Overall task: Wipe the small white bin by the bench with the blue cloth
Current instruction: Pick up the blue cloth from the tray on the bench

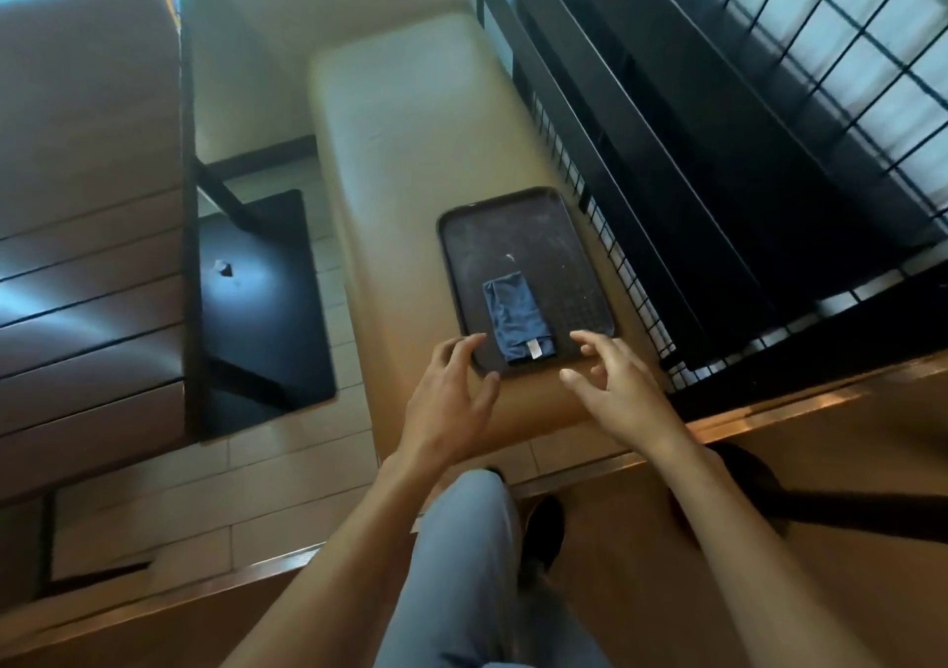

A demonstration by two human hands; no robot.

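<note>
A folded blue cloth (518, 316) with a white label lies on a dark tray (544, 236), which sits on a cream padded bench (410, 118). My left hand (451, 400) hovers with spread fingers at the tray's near left corner, fingertips at its rim. My right hand (615, 385) is open over the tray's near right corner, just right of the cloth. Neither hand holds anything. No small white bin is in view.
A black wire-grid partition (744, 164) runs along the bench's right side. A wooden table (87, 205) on a black base plate (261, 318) stands to the left over a tiled floor. My legs and a dark shoe (541, 534) are below.
</note>
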